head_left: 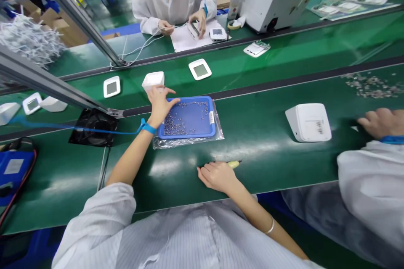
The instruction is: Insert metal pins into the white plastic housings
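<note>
Forward, left hand (160, 104) at white housing (153, 80), grip open; right hand (218, 176) palm-down, grip curled round yellow tool (233, 164).

- It's bright in here, an even, cool white light; the lamps themselves are out of view.
- Pale glare pools on the green workbench (252, 172) just nearer than the blue screw tray (197, 122), and in streaks to its right.
- The clear plastic bag (189, 141) under the tray throws small, crinkly highlights.
- Shadows look soft, a faint one beside the white housing (312, 122) well right of the tray; below the bench edge it gets murky.
- Around the tray, things look fairly crisp, though the screws blend together.
- Far left of the tray, the blue cord (78, 128) smears, and outer edges look stretched and soft.
</note>
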{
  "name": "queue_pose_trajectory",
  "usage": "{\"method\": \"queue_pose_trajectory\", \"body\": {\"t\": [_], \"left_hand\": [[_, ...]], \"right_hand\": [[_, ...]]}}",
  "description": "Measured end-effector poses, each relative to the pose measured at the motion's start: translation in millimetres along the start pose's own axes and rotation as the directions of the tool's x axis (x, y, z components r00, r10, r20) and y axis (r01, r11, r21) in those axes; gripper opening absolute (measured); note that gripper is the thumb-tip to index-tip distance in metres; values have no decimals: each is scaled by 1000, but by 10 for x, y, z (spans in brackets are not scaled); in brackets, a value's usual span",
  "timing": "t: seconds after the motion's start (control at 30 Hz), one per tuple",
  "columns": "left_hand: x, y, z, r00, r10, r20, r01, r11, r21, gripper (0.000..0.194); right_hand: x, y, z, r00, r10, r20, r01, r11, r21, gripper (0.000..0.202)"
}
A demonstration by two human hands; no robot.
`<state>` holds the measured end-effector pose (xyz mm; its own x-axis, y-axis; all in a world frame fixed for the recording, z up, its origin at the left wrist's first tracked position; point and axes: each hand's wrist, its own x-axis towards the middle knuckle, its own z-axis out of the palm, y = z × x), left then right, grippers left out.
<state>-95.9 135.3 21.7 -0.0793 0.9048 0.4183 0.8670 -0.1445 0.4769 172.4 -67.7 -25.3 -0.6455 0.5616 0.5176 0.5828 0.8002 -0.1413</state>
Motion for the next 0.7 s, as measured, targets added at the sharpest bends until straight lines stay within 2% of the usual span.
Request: {"method": "queue_pose_trajectory", "body": {"t": [0.07,0.17,0.43,0.7], "left_hand": [[-183,111,-3,983,93,160,-107,991,84,20],[-304,219,41,957,136,256,-186,965,183,17],[-257,219,139,970,59,235,-100,981,167,18],[-245,215,115,956,79,282,-91,995,30,8]], "right_hand": [[24,5,21,1000,19,13,-19,1000,-2,40],[43,8,42,999,25,41,-25,1000,-2,40],[5,-8,45,993,33,110,-28,999,-46,40],[23,5,-22,995,22,92,-18,999,-44,42]]}}
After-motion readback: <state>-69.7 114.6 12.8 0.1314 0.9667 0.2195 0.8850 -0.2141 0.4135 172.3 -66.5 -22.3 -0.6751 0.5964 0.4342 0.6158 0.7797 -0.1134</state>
